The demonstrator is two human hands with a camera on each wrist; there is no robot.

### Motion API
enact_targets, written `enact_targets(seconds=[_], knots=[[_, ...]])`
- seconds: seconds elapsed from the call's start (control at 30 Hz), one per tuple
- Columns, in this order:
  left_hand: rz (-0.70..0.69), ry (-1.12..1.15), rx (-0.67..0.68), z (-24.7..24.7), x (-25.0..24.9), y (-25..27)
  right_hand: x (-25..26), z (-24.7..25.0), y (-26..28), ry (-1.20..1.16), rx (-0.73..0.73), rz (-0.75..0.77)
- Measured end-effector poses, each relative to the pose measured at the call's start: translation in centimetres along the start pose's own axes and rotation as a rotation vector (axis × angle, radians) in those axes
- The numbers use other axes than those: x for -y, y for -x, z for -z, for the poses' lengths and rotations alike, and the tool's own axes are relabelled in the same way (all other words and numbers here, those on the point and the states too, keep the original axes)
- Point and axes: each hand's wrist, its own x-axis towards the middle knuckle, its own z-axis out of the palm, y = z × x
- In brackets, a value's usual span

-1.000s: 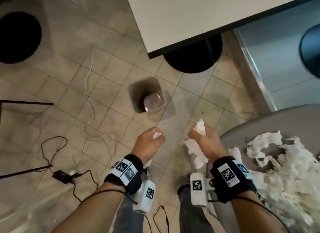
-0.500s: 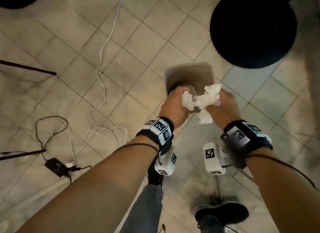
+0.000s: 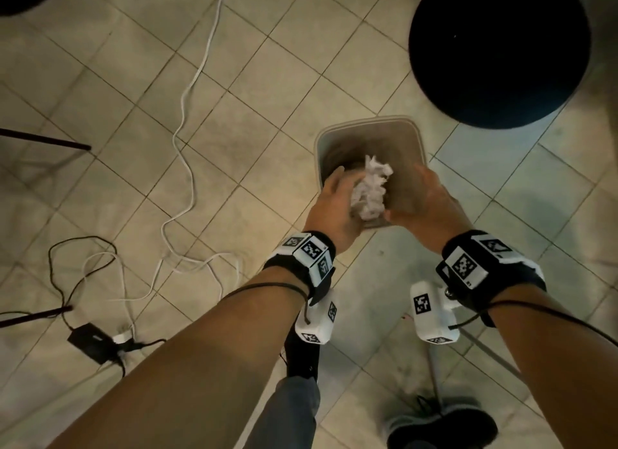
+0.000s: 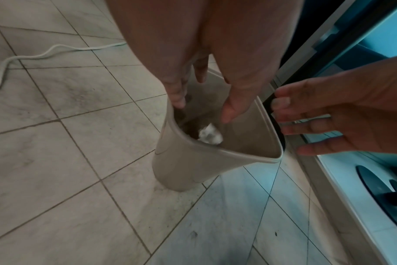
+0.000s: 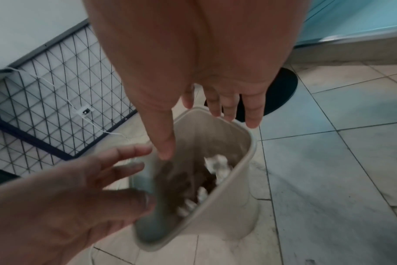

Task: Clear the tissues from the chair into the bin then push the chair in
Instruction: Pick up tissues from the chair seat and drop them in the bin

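A beige bin (image 3: 368, 124) stands on the tiled floor. Both my hands hover over its near rim with fingers spread. Between them a white wad of tissues (image 3: 371, 189) drops into the bin, free of both palms. My left hand (image 3: 334, 204) is at the bin's left side, my right hand (image 3: 421, 201) at its right. In the left wrist view the tissue (image 4: 210, 135) lies inside the bin (image 4: 193, 161). The right wrist view shows tissue pieces (image 5: 218, 165) inside the bin (image 5: 227, 206). The chair is out of view.
A black round table base (image 3: 498, 51) sits just beyond the bin to the right. White cable (image 3: 187, 107) and black cable with an adapter (image 3: 90, 338) trail over the floor at left. My feet (image 3: 444, 425) stand below. A wire grid panel (image 5: 57, 100) leans nearby.
Both hands carried the tissue wad from beside the chair to over the bin, then spread and released it; the wad now falls inside the bin.
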Motion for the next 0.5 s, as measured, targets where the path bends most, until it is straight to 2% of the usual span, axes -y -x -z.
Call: enact_targets(seconds=[0.1,0.17,0.37,0.5], knots=[[-0.013,-0.006,-0.077,0.9,-0.9,2.3,0.3,2.5,3.1,-0.044,0.055,-0.047],[0.002,-0.014,-0.077,1.7,-1.9,4.2,-0.2,3.8,5.2,-0.099,0.061,-0.052],[0.069,0.02,0.117,3.2,-5.4,10.8,-2.3,7.8,12.2,-0.272,0.051,-0.156],[0.092,-0.046,0.286,2.8,-10.7,15.5,-4.1,10.7,18.9,-0.346,0.005,-0.229]])
